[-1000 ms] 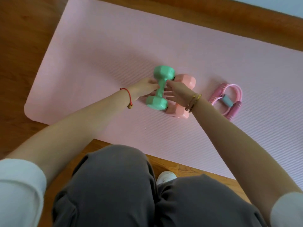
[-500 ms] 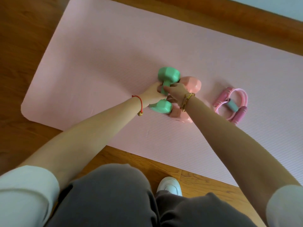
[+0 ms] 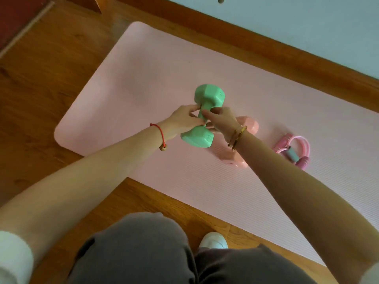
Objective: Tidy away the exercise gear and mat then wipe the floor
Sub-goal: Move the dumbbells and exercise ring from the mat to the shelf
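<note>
A green dumbbell (image 3: 209, 97) is lifted above the pink exercise mat (image 3: 131, 83). My left hand (image 3: 184, 119) grips its handle from the left, and my right hand (image 3: 222, 119) grips the handle from the right. A pink dumbbell (image 3: 249, 125) lies on the mat just behind my right wrist, partly hidden by it. Further right on the mat rests a pink resistance band (image 3: 293, 150) with a blue-grey middle piece.
The mat lies on a wooden floor (image 3: 41, 83), with a wooden skirting board and pale wall (image 3: 287, 23) behind it. My knees in grey trousers and a white shoe (image 3: 214, 240) are at the near edge of the mat.
Both hands closed on the green dumbbell's handle and raised it off the mat. The pink dumbbell stayed where it was. The view pulled back and up.
</note>
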The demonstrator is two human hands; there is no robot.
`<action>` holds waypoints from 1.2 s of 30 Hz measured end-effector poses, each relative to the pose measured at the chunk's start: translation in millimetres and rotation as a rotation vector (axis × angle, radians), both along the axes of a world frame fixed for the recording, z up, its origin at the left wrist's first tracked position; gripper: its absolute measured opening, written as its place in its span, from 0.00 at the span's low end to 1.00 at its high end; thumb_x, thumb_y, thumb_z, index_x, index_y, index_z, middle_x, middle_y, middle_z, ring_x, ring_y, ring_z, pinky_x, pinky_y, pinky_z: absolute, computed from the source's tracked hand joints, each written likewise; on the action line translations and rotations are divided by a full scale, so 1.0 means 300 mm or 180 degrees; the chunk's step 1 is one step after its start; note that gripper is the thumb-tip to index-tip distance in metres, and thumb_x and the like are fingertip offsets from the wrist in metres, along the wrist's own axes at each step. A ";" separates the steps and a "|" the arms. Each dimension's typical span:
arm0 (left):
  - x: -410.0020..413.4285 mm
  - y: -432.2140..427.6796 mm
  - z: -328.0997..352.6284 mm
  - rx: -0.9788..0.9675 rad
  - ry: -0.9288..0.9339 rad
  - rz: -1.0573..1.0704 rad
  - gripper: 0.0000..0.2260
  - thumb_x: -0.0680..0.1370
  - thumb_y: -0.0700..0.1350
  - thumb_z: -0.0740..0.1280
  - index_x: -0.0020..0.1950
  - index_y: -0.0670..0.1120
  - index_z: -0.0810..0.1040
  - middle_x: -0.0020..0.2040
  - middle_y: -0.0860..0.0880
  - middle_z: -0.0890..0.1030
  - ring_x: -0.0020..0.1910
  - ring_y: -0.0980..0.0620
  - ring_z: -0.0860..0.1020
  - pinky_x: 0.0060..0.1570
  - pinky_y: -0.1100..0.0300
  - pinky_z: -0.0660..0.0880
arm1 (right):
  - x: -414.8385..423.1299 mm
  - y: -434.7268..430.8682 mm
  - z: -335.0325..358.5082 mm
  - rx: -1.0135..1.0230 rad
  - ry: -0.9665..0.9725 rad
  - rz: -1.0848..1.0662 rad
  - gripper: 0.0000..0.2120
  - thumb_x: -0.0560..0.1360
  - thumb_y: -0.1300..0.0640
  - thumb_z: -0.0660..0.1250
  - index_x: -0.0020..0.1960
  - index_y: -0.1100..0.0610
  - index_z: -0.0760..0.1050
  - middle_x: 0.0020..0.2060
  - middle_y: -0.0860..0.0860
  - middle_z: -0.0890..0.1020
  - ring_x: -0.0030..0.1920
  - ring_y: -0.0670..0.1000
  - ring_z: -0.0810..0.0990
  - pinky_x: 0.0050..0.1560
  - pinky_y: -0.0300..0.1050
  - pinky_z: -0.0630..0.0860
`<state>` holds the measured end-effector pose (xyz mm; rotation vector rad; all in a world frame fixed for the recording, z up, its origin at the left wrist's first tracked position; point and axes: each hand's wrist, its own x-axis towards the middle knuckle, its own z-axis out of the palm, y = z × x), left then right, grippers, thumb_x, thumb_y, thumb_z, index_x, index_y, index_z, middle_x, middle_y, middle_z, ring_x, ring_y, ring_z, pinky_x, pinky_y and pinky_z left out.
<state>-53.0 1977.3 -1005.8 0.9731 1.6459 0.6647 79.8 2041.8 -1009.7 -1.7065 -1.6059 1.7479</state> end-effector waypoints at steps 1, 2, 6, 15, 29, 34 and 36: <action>-0.016 -0.015 0.031 0.0002 0.0034 0.0038 0.21 0.73 0.45 0.70 0.66 0.55 0.79 0.45 0.47 0.83 0.44 0.51 0.80 0.50 0.54 0.76 | -0.019 -0.012 0.029 0.0034 0.0030 0.0018 0.15 0.76 0.58 0.67 0.54 0.70 0.78 0.49 0.65 0.84 0.42 0.57 0.85 0.47 0.51 0.83; -0.033 -0.032 0.063 -0.0003 0.0074 0.0099 0.23 0.72 0.47 0.70 0.67 0.56 0.79 0.45 0.47 0.83 0.44 0.51 0.80 0.49 0.54 0.76 | -0.041 -0.028 0.066 0.0059 0.0073 0.0033 0.15 0.76 0.57 0.68 0.54 0.70 0.78 0.50 0.65 0.84 0.43 0.57 0.85 0.48 0.52 0.83; -0.070 -0.127 0.254 -0.0015 0.0193 0.0345 0.29 0.67 0.51 0.68 0.70 0.58 0.76 0.47 0.46 0.85 0.47 0.49 0.82 0.51 0.53 0.77 | -0.109 -0.106 0.267 0.0085 0.0091 0.0162 0.15 0.71 0.53 0.68 0.49 0.65 0.80 0.48 0.63 0.85 0.48 0.61 0.85 0.50 0.59 0.83; -0.062 -0.348 0.857 -0.0146 0.0215 0.0665 0.24 0.76 0.46 0.68 0.72 0.59 0.73 0.50 0.48 0.84 0.53 0.48 0.82 0.54 0.52 0.78 | -0.137 -0.292 0.847 0.0081 -0.0036 0.0515 0.17 0.74 0.53 0.67 0.50 0.68 0.79 0.47 0.66 0.83 0.48 0.64 0.84 0.49 0.63 0.81; -0.038 -0.697 1.994 -0.0101 0.0146 0.1462 0.26 0.78 0.48 0.71 0.76 0.54 0.69 0.59 0.49 0.83 0.60 0.49 0.79 0.62 0.47 0.78 | -0.180 -0.587 1.959 0.0247 0.0239 0.1070 0.14 0.79 0.54 0.65 0.61 0.61 0.78 0.52 0.54 0.84 0.51 0.56 0.84 0.54 0.57 0.82; -0.041 -0.834 2.224 -0.0020 0.0123 0.1950 0.25 0.78 0.45 0.71 0.75 0.54 0.71 0.57 0.49 0.82 0.59 0.48 0.80 0.62 0.45 0.77 | -0.241 -0.667 2.195 0.0385 0.0126 0.1603 0.15 0.79 0.52 0.65 0.61 0.59 0.79 0.52 0.53 0.84 0.48 0.55 0.84 0.51 0.53 0.83; -0.042 -0.889 2.294 -0.0010 0.0134 0.2174 0.25 0.78 0.44 0.70 0.75 0.53 0.71 0.57 0.48 0.82 0.60 0.48 0.79 0.63 0.46 0.76 | -0.266 -0.707 2.258 0.0537 0.0136 0.1877 0.14 0.79 0.52 0.65 0.59 0.59 0.79 0.50 0.53 0.84 0.46 0.55 0.85 0.48 0.52 0.83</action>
